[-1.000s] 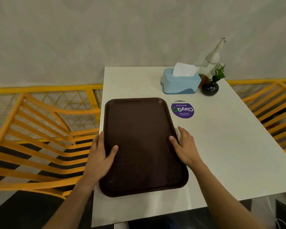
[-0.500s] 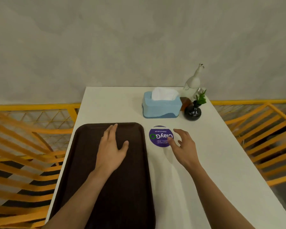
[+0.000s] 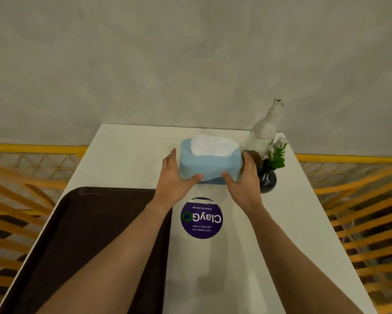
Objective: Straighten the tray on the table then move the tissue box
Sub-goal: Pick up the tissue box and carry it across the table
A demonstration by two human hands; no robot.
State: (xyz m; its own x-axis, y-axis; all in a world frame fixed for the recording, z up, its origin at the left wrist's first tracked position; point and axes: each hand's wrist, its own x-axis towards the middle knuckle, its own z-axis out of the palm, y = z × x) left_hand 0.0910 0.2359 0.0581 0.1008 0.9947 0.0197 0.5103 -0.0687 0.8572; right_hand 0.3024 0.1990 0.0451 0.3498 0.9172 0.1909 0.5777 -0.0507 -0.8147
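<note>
Both hands leave the tray, left hand and right hand grip holding tissue box; right knuckles risk toppling the vase.

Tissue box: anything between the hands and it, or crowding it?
Nothing between. The left hand and right hand already clasp the tissue box by its two ends. The black vase with a green sprig stands close behind the right hand; the tray lies nearer, to the left.
</note>
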